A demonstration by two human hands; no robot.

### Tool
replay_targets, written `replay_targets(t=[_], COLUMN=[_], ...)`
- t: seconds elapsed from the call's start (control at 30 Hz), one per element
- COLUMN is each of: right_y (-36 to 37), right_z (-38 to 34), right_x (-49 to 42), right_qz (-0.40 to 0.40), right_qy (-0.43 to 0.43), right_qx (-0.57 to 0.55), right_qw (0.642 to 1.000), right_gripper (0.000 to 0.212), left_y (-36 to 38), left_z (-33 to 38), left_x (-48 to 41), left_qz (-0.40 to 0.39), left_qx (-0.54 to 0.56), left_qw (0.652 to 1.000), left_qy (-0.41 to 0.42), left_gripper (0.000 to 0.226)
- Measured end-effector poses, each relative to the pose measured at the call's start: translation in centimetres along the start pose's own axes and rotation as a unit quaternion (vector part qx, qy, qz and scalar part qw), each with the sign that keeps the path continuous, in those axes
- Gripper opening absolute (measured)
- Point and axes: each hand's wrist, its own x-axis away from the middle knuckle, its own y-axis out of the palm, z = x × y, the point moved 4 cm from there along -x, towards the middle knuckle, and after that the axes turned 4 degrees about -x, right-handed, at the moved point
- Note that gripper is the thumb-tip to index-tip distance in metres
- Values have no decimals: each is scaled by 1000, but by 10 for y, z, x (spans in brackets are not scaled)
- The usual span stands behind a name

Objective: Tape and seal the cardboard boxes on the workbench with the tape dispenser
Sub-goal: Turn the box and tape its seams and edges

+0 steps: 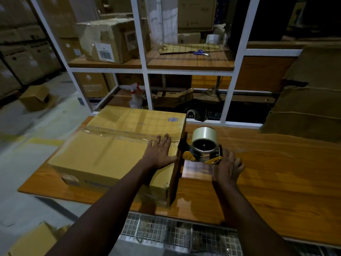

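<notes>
A closed cardboard box [110,150] lies on the left part of the wooden workbench [267,174]. Clear tape runs along its top seam. My left hand [159,152] rests flat on the box top near its right edge, fingers straight, over the end of the tape. The tape dispenser [203,146], with a clear tape roll and yellow side plates, stands just right of the box. My right hand [227,168] holds the dispenser from its near right side, fingers curled. A short stretch of clear tape hangs between the dispenser and the hand.
White shelving [145,71] rises behind the bench with boxes, blue scissors [200,52], a spare tape roll [214,38] and a spray bottle [135,97]. Flattened cardboard [310,100] is stacked at the bench's right rear. A wire basket [166,231] sits below the front edge.
</notes>
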Motion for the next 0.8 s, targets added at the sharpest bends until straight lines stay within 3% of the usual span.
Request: replay_targets(t=[0.17, 0.43, 0.73, 0.8], right_y=[10, 14, 15, 13], right_z=[-18, -28, -31, -32], right_x=[8, 16, 46, 48], right_qz=[-24, -15, -167, -164], right_qy=[-5, -7, 86, 90], right_qx=[7, -54, -115, -119], right_qw=[1000, 998, 975, 975], right_gripper=[50, 45, 50, 46], left_y=[3, 7, 5, 4], left_z=[0, 1, 1, 1], left_x=[-1, -3, -2, -1], left_qz=[-7, -10, -19, -16], left_qx=[5, 7, 12, 12], left_qw=[1000, 1000, 1000, 1000], left_qy=[10, 14, 11, 9], left_gripper=[112, 104, 109, 111])
